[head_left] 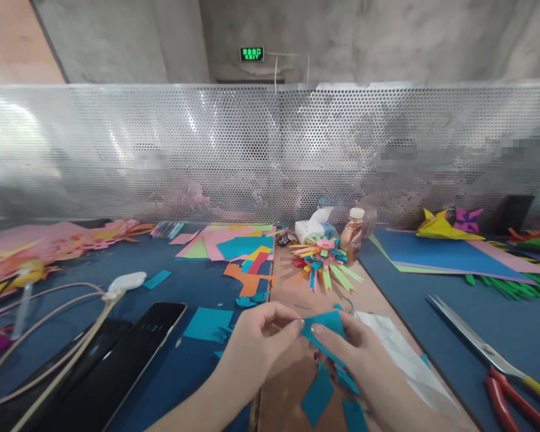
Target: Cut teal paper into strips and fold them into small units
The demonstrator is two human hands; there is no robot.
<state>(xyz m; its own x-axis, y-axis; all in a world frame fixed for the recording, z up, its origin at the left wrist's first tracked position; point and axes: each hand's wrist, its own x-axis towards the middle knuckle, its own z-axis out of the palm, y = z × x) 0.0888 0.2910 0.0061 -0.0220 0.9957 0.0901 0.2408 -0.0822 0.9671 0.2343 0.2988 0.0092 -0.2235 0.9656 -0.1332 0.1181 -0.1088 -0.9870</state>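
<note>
A small piece of blue paper (pixel 334 327) is held up between both hands over the brown middle strip of the table. My left hand (pixel 270 333) pinches its left corner between thumb and forefinger. Around its right side my right hand (pixel 348 342) is closed, thumb on top and the fingers mostly hidden behind. Below, a blue paper scrap (pixel 317 393) lies on the brown strip with other cut blue bits. To the left of my left hand rests a blue paper sheet (pixel 208 324). Beyond the hands stands a multicoloured paper-strip flower (pixel 324 261).
Scissors (pixel 490 357) with red and yellow handles lie open at right. A black phone (pixel 130 360) and a white charger (pixel 125 283) with a cable are at left. At the back are a drink bottle (pixel 351 234), a tissue pack (pixel 315 228) and a perforated metal partition (pixel 234 150).
</note>
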